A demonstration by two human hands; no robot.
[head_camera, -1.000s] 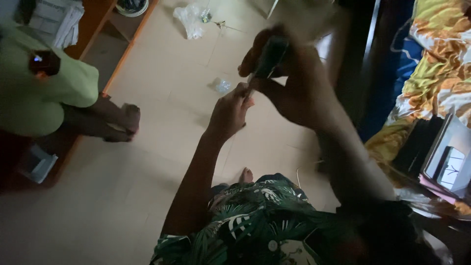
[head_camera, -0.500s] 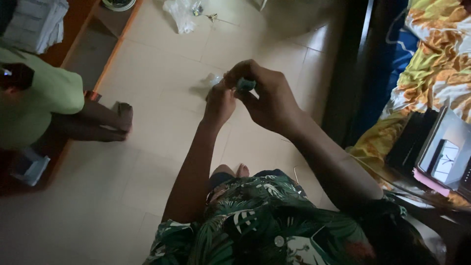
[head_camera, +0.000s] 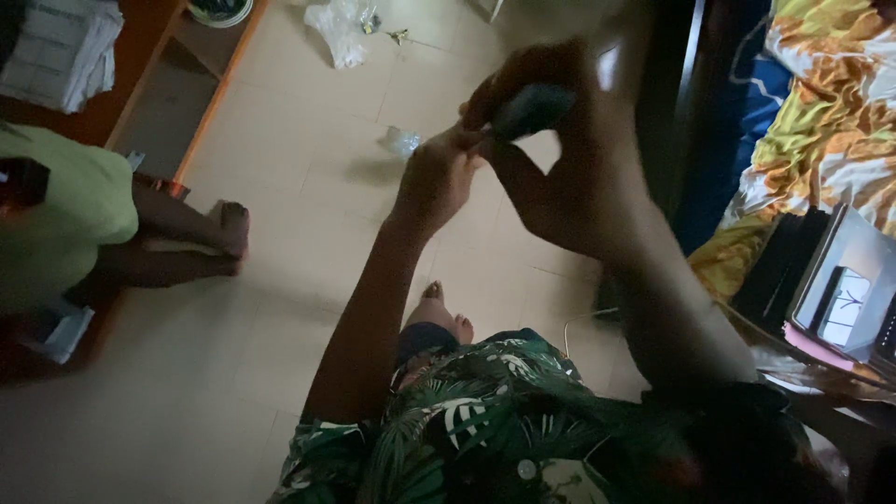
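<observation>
Head view | pale tiled floor (head_camera: 280, 187) | both hands pinch small dark object (head_camera: 532, 107) | bed (head_camera: 821, 121) right

Open tiled floor (head_camera: 308, 168) left of raised hands; hemmed by seated person (head_camera: 84, 224), bed (head_camera: 821, 121), crumpled plastic bag (head_camera: 338, 28) beyond.

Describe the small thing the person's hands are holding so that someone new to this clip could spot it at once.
Start from the pale tiled floor, then look up to the two raised hands meeting near the top middle. The right hand grips a small dark bluish object, and the left hand pinches its lower end. Unlike the clear crumpled wrapper on the floor below, it is dark and held in the air.
</observation>
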